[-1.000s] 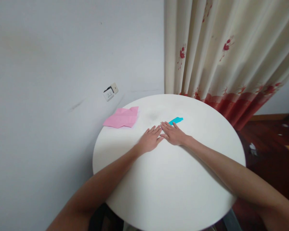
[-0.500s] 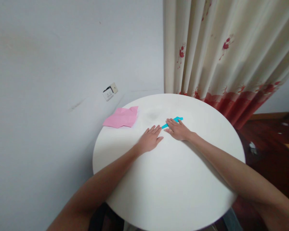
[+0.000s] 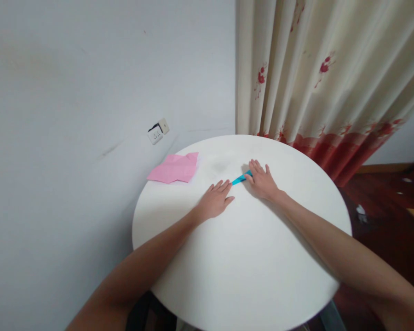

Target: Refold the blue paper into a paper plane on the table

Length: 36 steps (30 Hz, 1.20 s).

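A narrow folded strip of blue paper (image 3: 240,179) lies slantwise on the round white table (image 3: 248,257). My left hand (image 3: 214,201) rests flat with fingers stretched out, its fingertips touching the strip's pointed near end. Over the far end of the paper lies my right hand (image 3: 262,180), palm down and fingers extended, hiding that part of it. Neither hand is closed around anything. A pink sheet of paper (image 3: 175,168), creased and uneven at the edges, lies at the table's left rim, apart from both hands.
The table stands against a pale wall (image 3: 89,92) with a power socket (image 3: 155,134) on it. A cream curtain with red flowers (image 3: 317,82) hangs behind the table. Dark reddish floor (image 3: 382,197) shows at the right.
My right hand has slid right along the blue paper and now covers its far end, which was showing before. My left hand has stayed in place.
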Available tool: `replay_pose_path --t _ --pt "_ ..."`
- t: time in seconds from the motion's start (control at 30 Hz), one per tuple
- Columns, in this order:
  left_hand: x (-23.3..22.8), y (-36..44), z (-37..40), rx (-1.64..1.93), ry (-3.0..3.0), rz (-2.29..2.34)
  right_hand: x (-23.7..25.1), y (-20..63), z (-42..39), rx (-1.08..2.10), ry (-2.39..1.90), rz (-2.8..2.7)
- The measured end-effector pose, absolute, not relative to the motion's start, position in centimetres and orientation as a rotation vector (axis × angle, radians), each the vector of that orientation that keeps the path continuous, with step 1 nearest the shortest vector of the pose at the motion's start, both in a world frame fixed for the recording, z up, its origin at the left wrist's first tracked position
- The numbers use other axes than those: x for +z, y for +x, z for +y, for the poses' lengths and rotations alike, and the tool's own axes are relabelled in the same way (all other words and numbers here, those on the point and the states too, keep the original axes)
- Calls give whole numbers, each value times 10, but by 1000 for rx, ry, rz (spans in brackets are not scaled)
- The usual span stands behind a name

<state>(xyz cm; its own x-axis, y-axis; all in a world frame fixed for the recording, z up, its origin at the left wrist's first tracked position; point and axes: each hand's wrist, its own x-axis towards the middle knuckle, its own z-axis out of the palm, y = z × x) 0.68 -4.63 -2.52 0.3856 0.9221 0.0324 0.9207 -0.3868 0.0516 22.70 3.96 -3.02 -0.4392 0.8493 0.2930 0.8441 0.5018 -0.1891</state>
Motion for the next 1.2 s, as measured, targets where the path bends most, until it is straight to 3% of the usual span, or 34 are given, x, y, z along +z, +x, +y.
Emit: replay_pose_path --t 0.2,1.03,1.2 --pt "-24 12 -44 97 2580 1737 -37 203 14 156 -1049 -2742" --pt "26 6 -69 -265 2400 2062 -30 203 11 234 -1066 -2779" --pt "19 -3 -52 -19 2396 2198 -33 204 12 216 -1071 -2776"
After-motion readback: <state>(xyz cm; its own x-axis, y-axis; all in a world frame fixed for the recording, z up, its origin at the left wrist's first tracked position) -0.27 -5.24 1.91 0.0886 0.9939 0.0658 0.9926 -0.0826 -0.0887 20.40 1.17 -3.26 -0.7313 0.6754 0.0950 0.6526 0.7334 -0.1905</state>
